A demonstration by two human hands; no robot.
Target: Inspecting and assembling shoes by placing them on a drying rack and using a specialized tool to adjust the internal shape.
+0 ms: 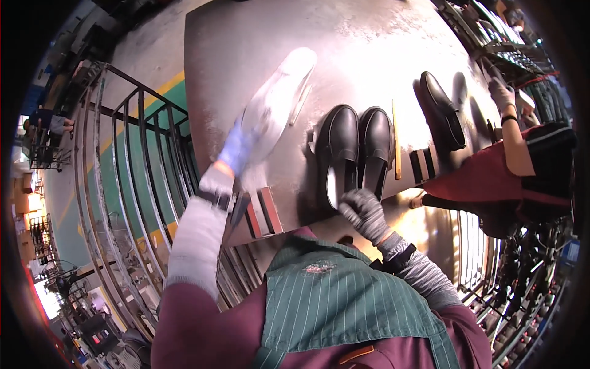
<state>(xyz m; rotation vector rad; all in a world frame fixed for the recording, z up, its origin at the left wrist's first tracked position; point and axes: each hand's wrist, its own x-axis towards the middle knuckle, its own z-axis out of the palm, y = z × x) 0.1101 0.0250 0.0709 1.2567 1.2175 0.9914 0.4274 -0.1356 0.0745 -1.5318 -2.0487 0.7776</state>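
Note:
A stack of white, sole-shaped insoles (279, 92) lies slantwise on the left part of the table, washed out by glare. My left hand (238, 147), in a pale blue glove, is at the near end of the stack; its fingers are lost in glare and blur. Right of it, a black loafer (339, 132) and a second black loafer (376, 132) stand side by side, toes pointing away. White lining shows inside the left shoe. Close to their heels is my right hand (365, 212), in a grey knitted glove with curled fingers; their tips are hidden.
The dark metal table (209, 37) has striped blocks (263, 212) at its near edge. A thin yellowish strip (396, 138) lies beside the shoes. Another black loafer (442, 111) is at right, near a co-worker in a red apron (485, 175). Metal rack bars (132, 160) stand at left.

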